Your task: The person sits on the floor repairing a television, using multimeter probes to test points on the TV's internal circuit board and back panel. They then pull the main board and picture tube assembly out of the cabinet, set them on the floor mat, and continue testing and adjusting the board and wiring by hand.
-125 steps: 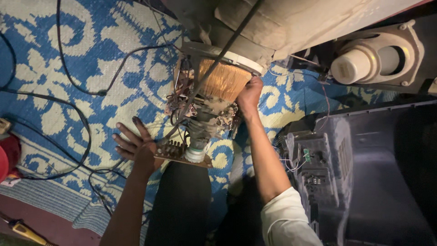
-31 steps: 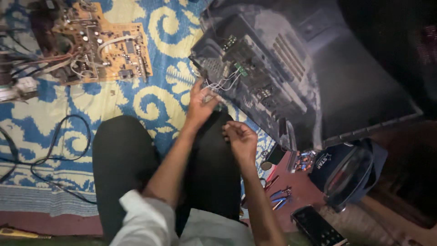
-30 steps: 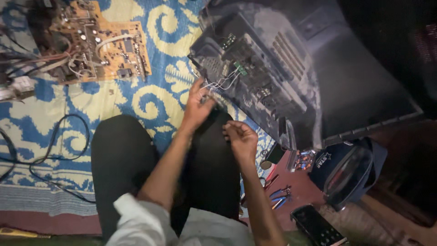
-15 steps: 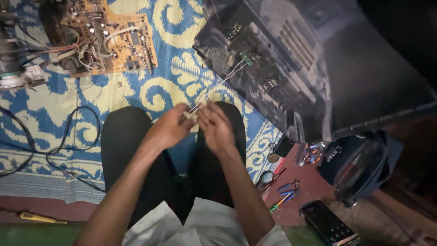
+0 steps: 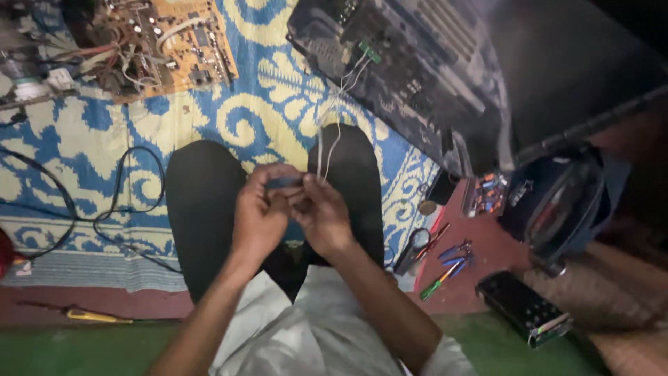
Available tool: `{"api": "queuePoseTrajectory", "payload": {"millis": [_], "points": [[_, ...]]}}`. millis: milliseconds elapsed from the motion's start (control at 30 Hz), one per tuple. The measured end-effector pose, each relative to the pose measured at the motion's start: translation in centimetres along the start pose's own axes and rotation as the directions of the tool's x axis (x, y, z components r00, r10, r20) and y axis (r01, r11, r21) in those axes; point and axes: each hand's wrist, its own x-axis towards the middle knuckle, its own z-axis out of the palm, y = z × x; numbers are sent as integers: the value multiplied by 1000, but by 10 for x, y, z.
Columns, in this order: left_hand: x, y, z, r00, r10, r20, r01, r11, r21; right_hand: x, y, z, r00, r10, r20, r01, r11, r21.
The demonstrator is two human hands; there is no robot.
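Note:
My left hand [image 5: 259, 216] and my right hand [image 5: 321, 214] meet above my knees and pinch a small dark flat piece [image 5: 283, 182] between their fingertips. Thin white wires [image 5: 332, 115] rise from beside my right fingers up to a green connector on the grey device chassis [image 5: 424, 76] at the top right. My black trouser legs [image 5: 202, 202] lie under both hands.
An orange circuit board [image 5: 177, 42] with loose wires lies at the top left on the blue and cream mat [image 5: 271, 111]. A black cable [image 5: 104, 209] loops at left. A yellow screwdriver [image 5: 97, 317], pliers and small tools [image 5: 445, 261], a black box [image 5: 523, 308] and a dark helmet [image 5: 563, 202] lie nearby.
My hands left the chassis wires and came together over my knees, drawing the white wires toward me. The view swung from the circuit board and tube at left to the chassis.

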Motion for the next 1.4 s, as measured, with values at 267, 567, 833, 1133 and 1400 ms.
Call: {"api": "queuePoseTrajectory", "payload": {"millis": [267, 567, 833, 1133, 1400], "points": [[58, 57, 47, 394, 457, 797, -918, 242, 315, -105, -85, 11, 966, -258, -21, 60, 303, -951], [160, 99, 148, 498, 227, 837, -799, 495, 341, -122, -268, -25, 788, -609, -91, -220, -142, -965], [204, 94, 197, 666, -69, 743, -53, 989, 139, 16, -255, -25, 999, 17, 32, 32, -816, -577], [213, 65, 188, 622, -115, 774, 60, 993, 99, 63, -297, -19, 575, -628, 525, 503, -235, -832], [221, 54, 200, 651, -36, 758, -65, 993, 103, 89, -261, -15, 542, -837, 80, 546, 278, -790]]}}
